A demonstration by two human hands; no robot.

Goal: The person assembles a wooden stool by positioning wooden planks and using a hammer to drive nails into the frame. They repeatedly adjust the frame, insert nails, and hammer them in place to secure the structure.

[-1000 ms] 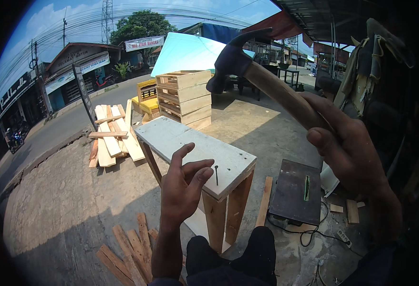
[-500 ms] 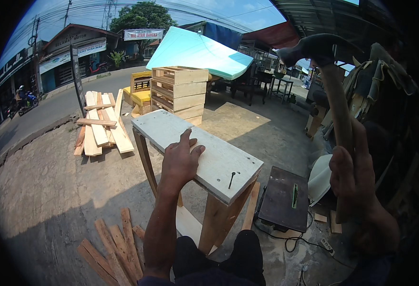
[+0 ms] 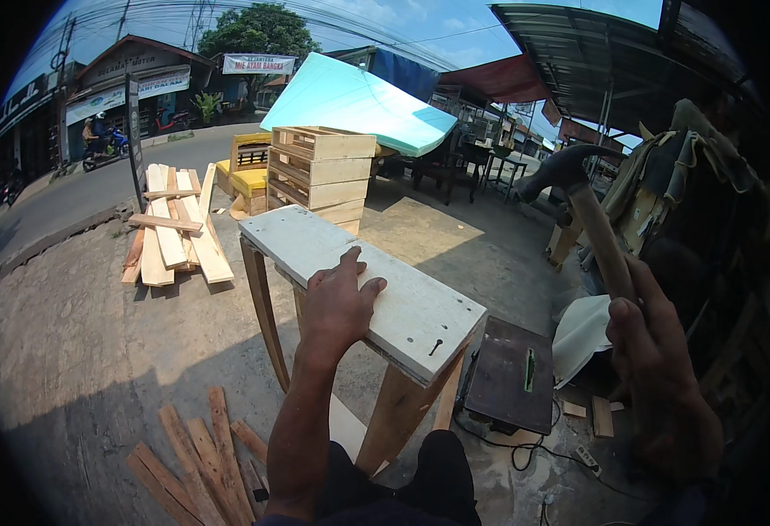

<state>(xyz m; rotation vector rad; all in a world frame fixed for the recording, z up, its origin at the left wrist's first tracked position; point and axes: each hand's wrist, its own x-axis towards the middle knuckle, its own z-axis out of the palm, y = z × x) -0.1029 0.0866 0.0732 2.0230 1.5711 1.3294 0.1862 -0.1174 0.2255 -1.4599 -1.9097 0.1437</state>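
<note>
A long whitish board [image 3: 284,230] forms the top of a narrow wooden frame with slanted legs [image 3: 407,408], standing before my knees. My left hand [image 3: 339,302] lies on the board near its middle, fingers stretched out over the surface. At the near right end a dark nail [image 3: 436,346] sticks up from the board, with several dark nail heads or holes around it. My right hand [image 3: 661,359] is wrapped round the wooden handle of a claw hammer [image 3: 601,230]. The hammer is raised to the right, its dark head above the board and apart from it.
Light planks [image 3: 170,237] are piled at the left, and brownish wood strips [image 3: 201,465] lie at the lower left. Stacked wooden frames [image 3: 343,182] stand beyond the board, near a yellow seat [image 3: 250,181] and a turquoise sheet [image 3: 358,101]. Right of the board sits a dark box [image 3: 509,373] with cords [image 3: 525,447].
The hammer and my right hand are lower than before. The nail stands shorter above the board. My left hand stays on the board, and the view has shifted slightly.
</note>
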